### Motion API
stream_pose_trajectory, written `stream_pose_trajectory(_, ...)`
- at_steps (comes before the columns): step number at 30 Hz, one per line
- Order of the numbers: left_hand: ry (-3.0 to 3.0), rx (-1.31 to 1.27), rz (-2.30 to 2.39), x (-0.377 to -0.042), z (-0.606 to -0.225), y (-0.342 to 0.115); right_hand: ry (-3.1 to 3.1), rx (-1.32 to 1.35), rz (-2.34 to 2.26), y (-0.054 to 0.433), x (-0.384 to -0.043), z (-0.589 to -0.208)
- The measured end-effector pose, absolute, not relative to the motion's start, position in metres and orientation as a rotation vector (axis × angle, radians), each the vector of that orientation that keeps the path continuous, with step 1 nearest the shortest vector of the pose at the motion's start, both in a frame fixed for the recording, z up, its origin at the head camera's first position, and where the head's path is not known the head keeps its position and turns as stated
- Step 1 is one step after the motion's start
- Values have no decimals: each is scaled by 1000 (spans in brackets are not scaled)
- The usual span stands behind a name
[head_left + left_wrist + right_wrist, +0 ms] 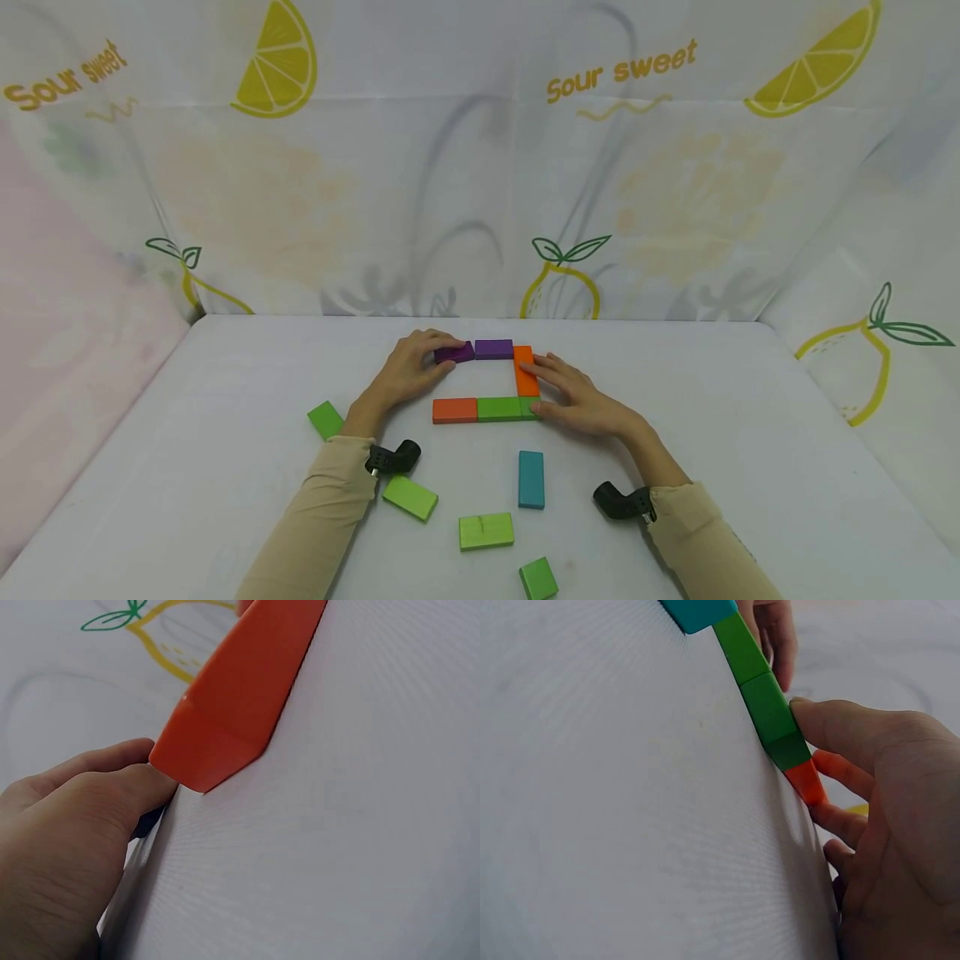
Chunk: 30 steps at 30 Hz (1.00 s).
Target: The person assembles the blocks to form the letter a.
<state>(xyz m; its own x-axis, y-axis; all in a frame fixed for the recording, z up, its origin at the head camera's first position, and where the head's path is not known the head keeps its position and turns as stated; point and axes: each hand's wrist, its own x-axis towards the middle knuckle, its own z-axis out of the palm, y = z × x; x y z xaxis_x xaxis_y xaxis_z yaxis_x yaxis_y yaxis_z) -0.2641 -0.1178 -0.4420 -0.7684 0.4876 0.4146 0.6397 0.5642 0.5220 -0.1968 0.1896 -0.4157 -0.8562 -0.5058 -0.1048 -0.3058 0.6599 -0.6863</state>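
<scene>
Thumb and fingers of my left hand [411, 367] pinch a purple block [459, 354] at its left end. Its right end lies close to a second purple block [493, 349]. An orange block [527, 379] runs toward me from there, down to a small green block [528, 406]. Left of that, a longer green block [498, 407] and a red-orange block [454, 411] continue the row. My right hand [588, 402] has extended fingers on the orange block and its thumb at the small green block's right end. In the left wrist view, the red-orange block [232, 697] hides the left fingertips.
Loose blocks lie nearer me: a teal one [531, 479], light green ones [410, 498] [486, 533], and a green one [537, 578]. Another green block [325, 420] lies beside my left forearm. A printed curtain [465, 167] hangs behind the white table [750, 400].
</scene>
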Motion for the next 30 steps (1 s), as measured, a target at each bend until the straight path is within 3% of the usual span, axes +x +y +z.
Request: stream_pose_trajectory(30,-2595,-930,-989,-264,-442,-119,2585,-643,-983,189,-197,-415)
